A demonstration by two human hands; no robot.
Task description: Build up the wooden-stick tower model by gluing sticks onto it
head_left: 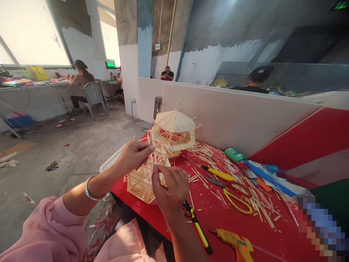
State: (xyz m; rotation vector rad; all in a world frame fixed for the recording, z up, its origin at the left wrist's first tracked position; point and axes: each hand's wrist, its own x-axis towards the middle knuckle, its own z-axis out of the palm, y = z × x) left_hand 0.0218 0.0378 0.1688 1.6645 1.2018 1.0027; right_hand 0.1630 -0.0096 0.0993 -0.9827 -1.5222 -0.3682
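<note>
My left hand (135,154) is pinched, thumb against fingers, at the upper part of a thin pale stick (155,157). At its lower end my right hand (171,185) pinches too, thumb and forefinger together. Both hands are in front of a model pavilion (140,185) built of thin wooden sticks, whose near section has an open lattice frame. Behind it rises a taller part with a sloping stick roof (174,122). My hands hide some of the near frame, and whether the stick touches it I cannot tell.
On the red table (201,218) lie scissors (237,198), a yellow utility knife (218,173), black-and-yellow pliers (200,229), an orange glue gun (236,243) and many loose sticks (261,203). A white partition (218,112) stands behind. Other people sit farther off.
</note>
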